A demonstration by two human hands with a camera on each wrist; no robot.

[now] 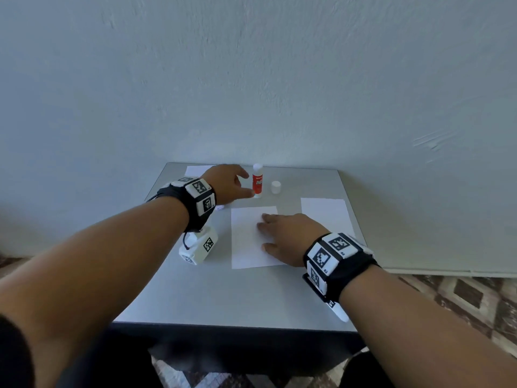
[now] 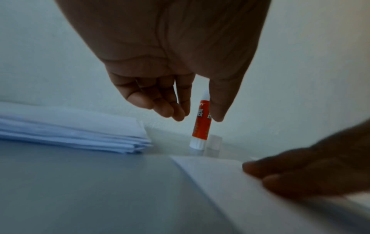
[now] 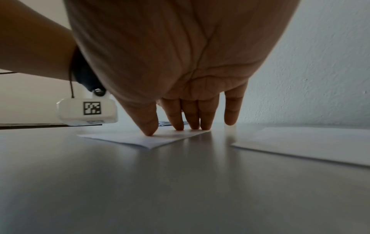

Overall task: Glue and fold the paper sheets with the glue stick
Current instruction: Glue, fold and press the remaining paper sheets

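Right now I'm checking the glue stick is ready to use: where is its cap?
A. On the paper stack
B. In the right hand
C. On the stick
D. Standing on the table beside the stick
D: the cap stands on the table, just right of the upright glue stick.

One red-and-white glue stick point(image 1: 257, 181) stands uncapped. One small white plastic cap point(image 1: 275, 187) sits apart. Two single white paper sheets point(image 1: 253, 238) point(image 1: 326, 215) lie flat, plus one stack of white sheets point(image 2: 74, 129). One grey square table point(image 1: 223, 298).
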